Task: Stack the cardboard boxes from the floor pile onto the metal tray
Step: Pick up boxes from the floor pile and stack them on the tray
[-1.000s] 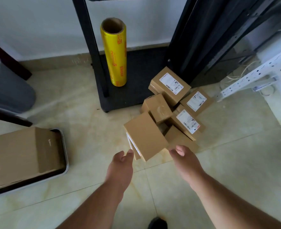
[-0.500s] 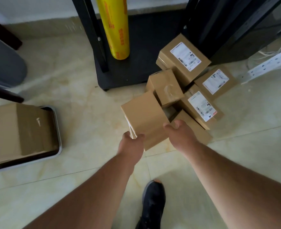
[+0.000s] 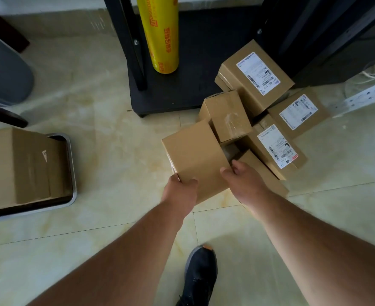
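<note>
At the far left the metal tray [image 3: 72, 173] lies on the floor [image 3: 107, 133] and already carries a large carton [image 3: 21, 166] that fills most of it and runs out of view past the left edge. Well to its right, at the near edge of the pile, is the plain box [image 3: 193, 155], tilted, with its far end leaning on the others. The left hand [image 3: 179, 193] is clamped on its near left corner, thumb on top and the fingers hidden beneath; the right hand [image 3: 246, 182] presses the near right edge, thumb lying across the top face, its fingers also out of sight, so both hands are closed on the box from opposite sides. It looks like stiff corrugated board with a dry, matte skin, so I judge it will not slip and will not buckle under a side squeeze; held so easily at the corners, it is probably light, though the contents are unknown. The best hold seems to be the one taken: palms on opposite sides low down, with fingers under the base if it proves heavy. Further right lie a taped box [image 3: 226, 118], whose glossy tape would be slicker, then three labelled boxes [image 3: 255, 76], all touching and partly propping one another, so drawing one away may let its neighbours shift.
</note>
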### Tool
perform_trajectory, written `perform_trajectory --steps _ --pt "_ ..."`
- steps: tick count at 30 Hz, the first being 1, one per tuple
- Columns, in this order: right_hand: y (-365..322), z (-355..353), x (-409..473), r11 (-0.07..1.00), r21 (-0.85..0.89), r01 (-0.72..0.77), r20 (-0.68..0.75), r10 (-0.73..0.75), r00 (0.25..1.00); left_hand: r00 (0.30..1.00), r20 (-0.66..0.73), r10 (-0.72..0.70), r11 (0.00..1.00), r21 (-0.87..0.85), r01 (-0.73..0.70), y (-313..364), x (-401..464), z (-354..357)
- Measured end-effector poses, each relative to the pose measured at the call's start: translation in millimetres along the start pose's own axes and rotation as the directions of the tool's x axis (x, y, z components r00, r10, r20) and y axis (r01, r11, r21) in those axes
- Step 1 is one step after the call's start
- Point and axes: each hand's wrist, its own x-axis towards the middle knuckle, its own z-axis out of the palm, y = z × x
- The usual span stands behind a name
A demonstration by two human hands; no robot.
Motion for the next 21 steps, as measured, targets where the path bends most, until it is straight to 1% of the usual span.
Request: perform_trajectory --steps 4,9,13,17,21 --pt "5 3 1 0.998 0.053 0.027 -0.003 -0.027 1.0 1.0 0.0 0.006 0.999 -0.032 -0.006 0 -2 2" --pt "-6 5 -16 0.987 0.151 0.048 -0.085 -0.035 0.996 0.999 -0.044 0.018 0.993 -0.113 -0.023 1 -16 -5" --pt "-18 15 -30 0.984 0.159 0.079 -0.09 -0.065 0.994 0.995 -0.092 0.039 0.983 -0.177 -0.055 -1 -28 -26" --pt "-39 32 -41 0.984 0.151 0.098 -0.079 -0.087 0.993 0.987 -0.137 0.081 0.974 -0.201 -0.108 -7 -37 -52" --pt "-62 61 -53 0.971 0.212 0.107 -0.079 -0.092 0.993 0.976 -0.171 0.132 0.958 -0.232 -0.17 -14 -38 -87"
